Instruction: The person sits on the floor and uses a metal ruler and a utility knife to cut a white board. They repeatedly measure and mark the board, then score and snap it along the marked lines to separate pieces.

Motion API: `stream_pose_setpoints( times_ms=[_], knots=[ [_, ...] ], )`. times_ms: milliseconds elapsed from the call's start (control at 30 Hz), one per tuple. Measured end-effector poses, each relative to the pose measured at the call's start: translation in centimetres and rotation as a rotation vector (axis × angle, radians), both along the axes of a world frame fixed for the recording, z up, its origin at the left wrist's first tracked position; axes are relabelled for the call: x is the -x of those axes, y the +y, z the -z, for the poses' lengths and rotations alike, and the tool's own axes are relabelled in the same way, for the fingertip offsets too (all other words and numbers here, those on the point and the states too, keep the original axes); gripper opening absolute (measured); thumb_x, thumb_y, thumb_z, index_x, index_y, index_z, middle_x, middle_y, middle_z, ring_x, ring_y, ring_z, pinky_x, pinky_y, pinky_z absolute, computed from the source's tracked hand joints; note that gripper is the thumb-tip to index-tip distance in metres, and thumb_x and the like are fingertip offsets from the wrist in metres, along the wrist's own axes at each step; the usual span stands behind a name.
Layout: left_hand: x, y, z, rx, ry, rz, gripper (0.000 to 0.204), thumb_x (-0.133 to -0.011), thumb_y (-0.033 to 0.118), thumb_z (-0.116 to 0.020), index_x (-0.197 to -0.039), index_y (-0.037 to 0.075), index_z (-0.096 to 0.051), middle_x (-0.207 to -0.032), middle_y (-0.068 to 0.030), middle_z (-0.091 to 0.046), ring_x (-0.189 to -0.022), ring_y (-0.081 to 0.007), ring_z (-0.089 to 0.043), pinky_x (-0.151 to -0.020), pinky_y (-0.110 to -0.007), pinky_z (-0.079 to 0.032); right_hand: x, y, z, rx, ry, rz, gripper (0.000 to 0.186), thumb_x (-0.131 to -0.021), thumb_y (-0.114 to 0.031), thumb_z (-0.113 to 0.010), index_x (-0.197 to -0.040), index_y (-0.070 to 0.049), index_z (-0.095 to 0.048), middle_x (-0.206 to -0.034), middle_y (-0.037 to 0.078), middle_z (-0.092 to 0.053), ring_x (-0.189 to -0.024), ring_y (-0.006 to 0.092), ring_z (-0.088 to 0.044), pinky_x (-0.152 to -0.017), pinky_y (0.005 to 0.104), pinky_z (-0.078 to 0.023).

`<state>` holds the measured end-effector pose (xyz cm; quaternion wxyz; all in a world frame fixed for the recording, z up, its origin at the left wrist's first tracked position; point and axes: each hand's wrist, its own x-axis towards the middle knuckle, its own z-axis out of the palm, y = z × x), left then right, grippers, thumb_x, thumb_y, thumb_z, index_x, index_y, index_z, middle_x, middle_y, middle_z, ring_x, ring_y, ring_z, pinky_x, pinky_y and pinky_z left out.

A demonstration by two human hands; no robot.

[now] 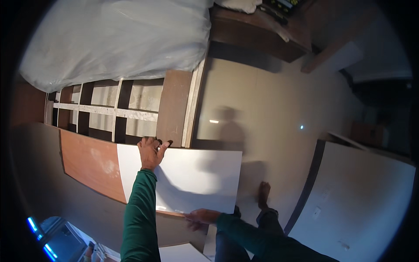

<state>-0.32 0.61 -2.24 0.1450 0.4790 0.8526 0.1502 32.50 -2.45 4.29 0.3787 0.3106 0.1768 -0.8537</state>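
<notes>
My left hand (151,153) grips the upper edge of a long board (205,174), part white and part orange-brown, with its fingers curled over the edge against a wooden frame (174,107) with slatted compartments. My right hand (200,218) is at the board's lower edge, its fingers blurred, so their hold is unclear. Both forearms are in green sleeves. The board's orange-brown section (89,161) extends to the left.
Translucent plastic sheeting (113,39) covers the frame's back. A dark wooden piece (253,35) lies at the top. A large pale panel (358,196) is on the right. My bare foot (264,192) stands on the beige floor (262,109). A glass-topped object (65,240) sits at lower left.
</notes>
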Motion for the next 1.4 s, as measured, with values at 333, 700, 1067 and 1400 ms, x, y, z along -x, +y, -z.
stream_pose_setpoints(
  times_ms=[333,700,1067,1400],
  knots=[
    [-8.3,-5.5,-4.5,-0.244,0.102,-0.200,0.018,-0.103,0.012,-0.060,-0.094,-0.004,-0.062,-0.090,-0.0232,-0.056,-0.087,-0.0445,-0.054,-0.080,-0.054,-0.044,-2.8,48.5,-8.8,-2.437,-0.031,0.098,0.037,-0.095,-0.022,-0.074,-0.122,0.001,-0.062,-0.119,0.025,-0.070,-0.113,0.0428,-0.067,-0.095,0.0480,-0.055],
    [-33.3,-1.1,-15.7,0.011,-0.253,-0.391,0.041,-0.082,0.010,-0.078,-0.122,0.009,-0.068,-0.128,-0.0225,-0.056,-0.119,-0.0422,-0.055,-0.102,-0.051,-0.048,5.5,65.7,-6.5,-2.862,0.049,-0.283,0.045,-0.092,-0.019,-0.078,-0.130,-0.004,-0.059,-0.125,0.024,-0.064,-0.125,0.0440,-0.061,-0.100,0.0526,-0.057],
    [-40.9,8.4,-25.0,0.312,-0.394,-0.137,0.038,-0.083,0.031,-0.083,-0.116,0.016,-0.070,-0.123,-0.0107,-0.063,-0.118,-0.0359,-0.058,-0.099,-0.051,-0.044,3.3,65.0,-11.9,-2.178,0.224,-0.397,0.030,-0.096,-0.021,-0.059,-0.114,0.002,-0.062,-0.107,0.029,-0.071,-0.104,0.0439,-0.073,-0.089,0.0503,-0.060],
    [-39.5,12.0,-29.4,0.385,-0.528,0.028,0.038,-0.086,0.044,-0.082,-0.112,0.017,-0.072,-0.124,-0.0098,-0.066,-0.124,-0.0355,-0.056,-0.107,-0.052,-0.040,0.2,68.9,-23.9,-1.072,0.133,0.386,0.048,-0.101,-0.060,-0.061,-0.109,-0.012,-0.066,-0.067,-0.006,-0.046,-0.050,0.0050,-0.033,-0.045,0.0256,-0.024]
  ],
)
